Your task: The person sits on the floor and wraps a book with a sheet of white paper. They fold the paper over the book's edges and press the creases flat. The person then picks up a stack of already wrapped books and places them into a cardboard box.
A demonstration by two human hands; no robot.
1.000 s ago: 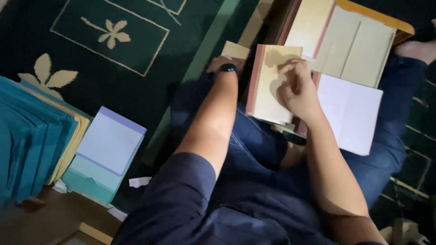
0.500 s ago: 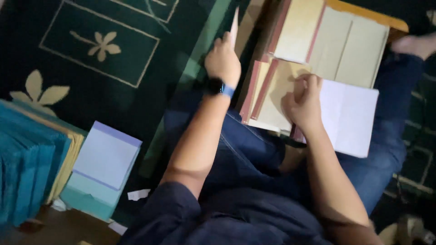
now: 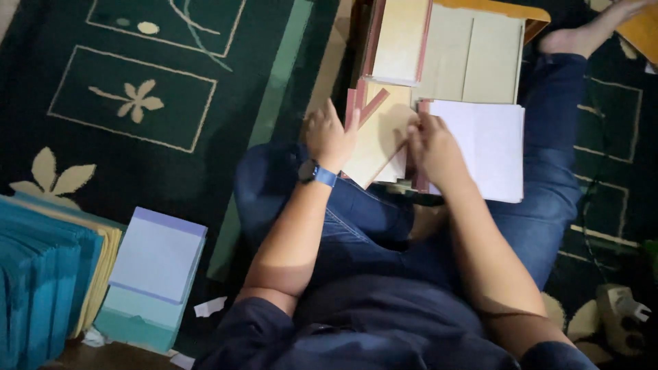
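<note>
Left hand: the left hand (image 3: pixel 332 137) lies half open, fingers spread and slightly curled, its edge pressed to the left border of the cream card (image 3: pixel 373 140); it steadies the card and does not close around it
Right hand: the right hand (image 3: pixel 433 149) sits curled over the right side of the same card, fingertips pinching at the card's edge or a thin strip there; whether something is truly nipped between them cannot be told, since the knuckles hide it
Card position: the cream card rests on the person's lap, over the jeans (image 3: pixel 384 226), tilted, with a maroon strip (image 3: pixel 373 104) crossing its top corner
Neighbours: a white paper stack (image 3: pixel 490 147) lies just beside the right hand, touching the card's right side; a further pile of cream boards (image 3: pixel 445 51) stands beyond it on the green carpet (image 3: pixel 137 103)
Risk of slipping: the card has only a soft, sloped knee beneath it, so it probably slides or twists if the left hand lifts
Risk of crooked edge: the maroon strip looks askew, and a pull by the right fingers likely sets it off line or creases it
Risk to white stack: a nudge from the right wrist may fan the loose sheets onto the carpet
Left of scene: teal folders (image 3: pixel 34 288) and a pale blue pad (image 3: pixel 157 257) lie well apart
</note>
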